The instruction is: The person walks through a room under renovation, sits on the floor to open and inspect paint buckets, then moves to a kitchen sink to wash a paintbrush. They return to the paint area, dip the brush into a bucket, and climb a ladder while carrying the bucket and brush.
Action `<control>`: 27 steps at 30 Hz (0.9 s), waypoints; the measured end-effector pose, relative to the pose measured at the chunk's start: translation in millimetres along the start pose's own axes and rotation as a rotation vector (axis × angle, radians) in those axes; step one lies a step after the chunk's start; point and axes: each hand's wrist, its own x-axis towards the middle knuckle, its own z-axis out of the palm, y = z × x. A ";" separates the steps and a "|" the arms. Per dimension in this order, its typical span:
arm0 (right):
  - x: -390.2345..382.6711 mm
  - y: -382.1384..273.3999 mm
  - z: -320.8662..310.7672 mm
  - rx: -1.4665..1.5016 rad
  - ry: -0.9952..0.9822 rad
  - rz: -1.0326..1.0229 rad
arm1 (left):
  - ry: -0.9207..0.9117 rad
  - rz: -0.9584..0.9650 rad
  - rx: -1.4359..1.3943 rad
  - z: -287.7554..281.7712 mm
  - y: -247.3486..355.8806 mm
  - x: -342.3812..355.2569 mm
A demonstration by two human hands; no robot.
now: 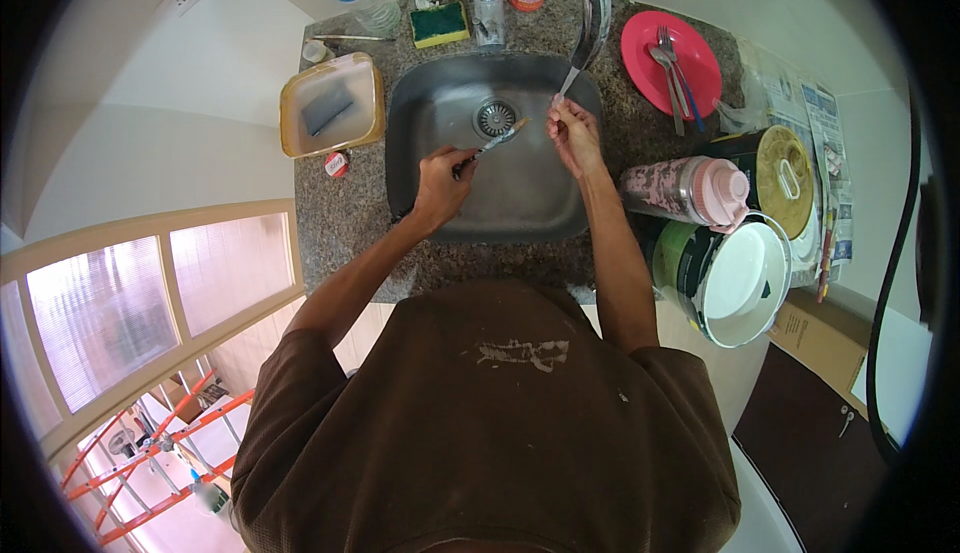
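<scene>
L hand [440,190] over sink [520,205], fingers wrapped rnd brush [495,140]; R hand [575,138] under tap [596,8], fingertips pinched, can't tell on what; sponge [439,25] nr counter's [360,188] back edge

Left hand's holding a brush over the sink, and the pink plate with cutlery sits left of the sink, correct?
Not quite: the head view shows the pink plate with cutlery right of the sink. The left hand is indeed holding a brush over it.

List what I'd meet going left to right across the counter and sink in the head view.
Yellowish plastic tub, left hand, paintbrush, right hand, pink plate, newspaper.
</scene>
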 end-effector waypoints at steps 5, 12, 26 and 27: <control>-2.2 -0.4 6.0 0.025 -0.002 -0.016 | -0.002 -0.020 -0.010 0.8 0.7 0.1; 3.9 2.8 -5.8 -0.174 0.105 -0.060 | 0.013 -0.008 -0.001 1.5 -1.2 1.2; -7.9 -17.6 41.9 -0.275 -0.001 -0.153 | -0.175 -0.212 -0.720 79.0 17.5 30.5; -9.7 -19.7 42.0 -0.327 -0.009 -0.166 | -0.185 -0.184 -0.672 84.2 16.2 32.6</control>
